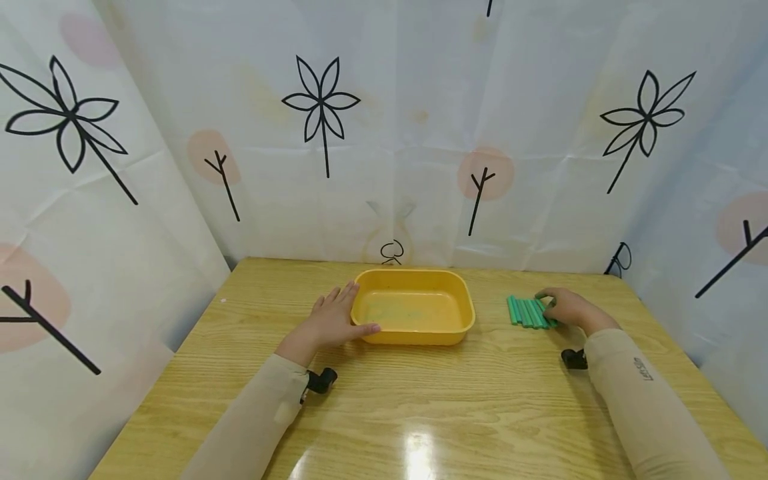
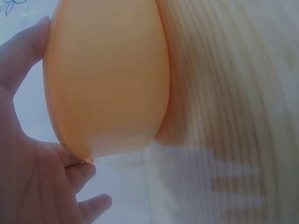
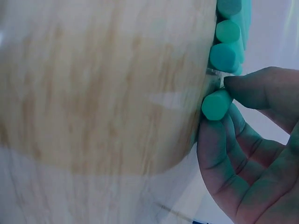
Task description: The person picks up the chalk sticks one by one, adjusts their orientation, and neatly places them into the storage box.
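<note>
A smooth yellow basin (image 1: 414, 338), rectangular with rounded corners, stands upright on the worktop (image 1: 420, 393), its open top facing up. To its right, well apart, short green sticks (image 1: 527, 313) lie side by side in a row. One faceted stick (image 3: 216, 106), pinched, sits just beside the row's right end.

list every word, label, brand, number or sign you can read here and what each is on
Dark lettering on the right sleeve: too small and blurred to read for certain.
No text shows on the yellow tray, the green sticks or the patterned curtain.
</note>
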A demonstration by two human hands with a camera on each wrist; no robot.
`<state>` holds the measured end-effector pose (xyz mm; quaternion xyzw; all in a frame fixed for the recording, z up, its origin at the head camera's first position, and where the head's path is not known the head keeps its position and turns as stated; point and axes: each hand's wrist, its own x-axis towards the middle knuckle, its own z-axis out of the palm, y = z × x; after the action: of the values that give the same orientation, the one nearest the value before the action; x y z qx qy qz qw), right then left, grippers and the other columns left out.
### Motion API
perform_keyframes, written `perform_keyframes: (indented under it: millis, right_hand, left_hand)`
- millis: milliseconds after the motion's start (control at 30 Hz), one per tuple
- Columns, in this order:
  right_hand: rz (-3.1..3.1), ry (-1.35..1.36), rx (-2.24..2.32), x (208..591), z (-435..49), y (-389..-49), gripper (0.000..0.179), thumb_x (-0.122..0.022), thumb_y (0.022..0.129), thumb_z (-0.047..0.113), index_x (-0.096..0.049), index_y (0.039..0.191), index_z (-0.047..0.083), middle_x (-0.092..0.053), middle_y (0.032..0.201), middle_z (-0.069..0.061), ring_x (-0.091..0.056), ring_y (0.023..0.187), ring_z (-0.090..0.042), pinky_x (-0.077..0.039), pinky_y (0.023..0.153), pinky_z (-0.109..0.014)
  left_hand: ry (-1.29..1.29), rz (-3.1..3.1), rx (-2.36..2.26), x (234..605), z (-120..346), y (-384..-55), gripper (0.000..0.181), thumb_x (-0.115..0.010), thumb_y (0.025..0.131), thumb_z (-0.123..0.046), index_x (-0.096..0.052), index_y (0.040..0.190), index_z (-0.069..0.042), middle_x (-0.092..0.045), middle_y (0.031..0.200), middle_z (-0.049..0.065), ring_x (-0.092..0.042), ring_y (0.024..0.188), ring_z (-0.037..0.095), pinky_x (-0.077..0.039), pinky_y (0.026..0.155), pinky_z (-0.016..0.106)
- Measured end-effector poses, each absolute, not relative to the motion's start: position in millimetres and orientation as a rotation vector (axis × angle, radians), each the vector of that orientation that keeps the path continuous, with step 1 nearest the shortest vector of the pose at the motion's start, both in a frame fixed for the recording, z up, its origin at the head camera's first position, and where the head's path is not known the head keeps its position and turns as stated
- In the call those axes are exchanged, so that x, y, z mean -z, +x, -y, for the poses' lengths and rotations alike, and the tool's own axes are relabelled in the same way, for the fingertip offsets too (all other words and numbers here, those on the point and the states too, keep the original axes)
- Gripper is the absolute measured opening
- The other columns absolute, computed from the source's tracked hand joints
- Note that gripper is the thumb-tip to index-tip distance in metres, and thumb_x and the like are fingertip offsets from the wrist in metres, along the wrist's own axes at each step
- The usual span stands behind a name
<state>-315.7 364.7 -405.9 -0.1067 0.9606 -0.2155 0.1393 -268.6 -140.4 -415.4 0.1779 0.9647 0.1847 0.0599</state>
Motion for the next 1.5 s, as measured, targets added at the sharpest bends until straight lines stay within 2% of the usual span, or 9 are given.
perform_keyframes:
  millis: [233, 533, 767, 1000, 1233, 1500]
  right_hand:
    - [-2.78, -0.268, 0.651, 405.8, -366.3, -311.5, 0.048, -0.059, 0.092, 0.004, -0.047, 0.134, -0.017, -0.057, 0.114, -0.036, -0.06, 0.096, -0.041, -0.05, 0.078, -0.051]
    - [-2.738, -0.199, 0.782, 405.7, -369.7, -304.8, 0.054, -0.06, 0.094, 0.011, -0.043, 0.137, -0.018, -0.057, 0.113, -0.033, -0.06, 0.092, -0.033, -0.051, 0.073, -0.043]
    - [-2.691, -0.121, 0.867, 396.3, -366.5, -295.6, 0.057, -0.057, 0.096, 0.01, -0.036, 0.141, -0.018, -0.056, 0.112, -0.031, -0.059, 0.085, -0.028, -0.053, 0.069, -0.042]
    - [-2.67, -0.102, 0.964, 387.2, -363.7, -289.2, 0.06, -0.056, 0.096, 0.007, -0.031, 0.144, -0.018, -0.057, 0.106, -0.028, -0.061, 0.08, -0.027, -0.056, 0.07, -0.045]
    - [-2.669, -0.122, 1.01, 378.5, -362.0, -286.0, 0.059, -0.054, 0.097, 0.007, -0.03, 0.145, -0.018, -0.054, 0.113, -0.032, -0.061, 0.088, -0.03, -0.057, 0.075, -0.046]
    - [-2.645, -0.115, 1.093, 366.1, -354.5, -286.5, 0.062, -0.053, 0.097, 0.008, -0.027, 0.147, -0.017, -0.058, 0.098, -0.018, -0.057, 0.076, -0.022, -0.056, 0.076, -0.046]
  left_hand:
    - [0.531, -2.917, -0.57, 414.9, 139.5, -266.8, 0.115, -0.053, 0.085, -0.08, -0.01, 0.161, -0.007, -0.008, 0.167, 0.012, -0.01, 0.152, 0.041, -0.006, 0.117, 0.064]
    - [0.525, -2.921, -0.564, 415.0, 138.8, -267.5, 0.115, -0.052, 0.084, -0.08, -0.009, 0.162, -0.007, -0.007, 0.167, 0.01, -0.009, 0.152, 0.04, -0.006, 0.118, 0.063]
    - [0.534, -2.917, -0.563, 414.9, 138.6, -266.9, 0.114, -0.052, 0.085, -0.08, -0.01, 0.161, -0.007, -0.008, 0.167, 0.011, -0.01, 0.152, 0.04, -0.006, 0.118, 0.064]
    - [0.533, -2.912, -0.572, 412.8, 139.0, -266.0, 0.114, -0.052, 0.085, -0.079, -0.01, 0.161, -0.006, -0.008, 0.167, 0.011, -0.01, 0.152, 0.04, -0.006, 0.117, 0.064]
    - [0.534, -2.909, -0.578, 414.0, 140.6, -267.7, 0.115, -0.051, 0.084, -0.081, -0.009, 0.162, -0.007, -0.007, 0.168, 0.011, -0.009, 0.152, 0.04, -0.006, 0.117, 0.064]
    - [0.531, -2.913, -0.581, 412.6, 140.3, -266.2, 0.114, -0.053, 0.085, -0.079, -0.011, 0.161, -0.006, -0.009, 0.167, 0.013, -0.01, 0.152, 0.041, -0.007, 0.117, 0.065]
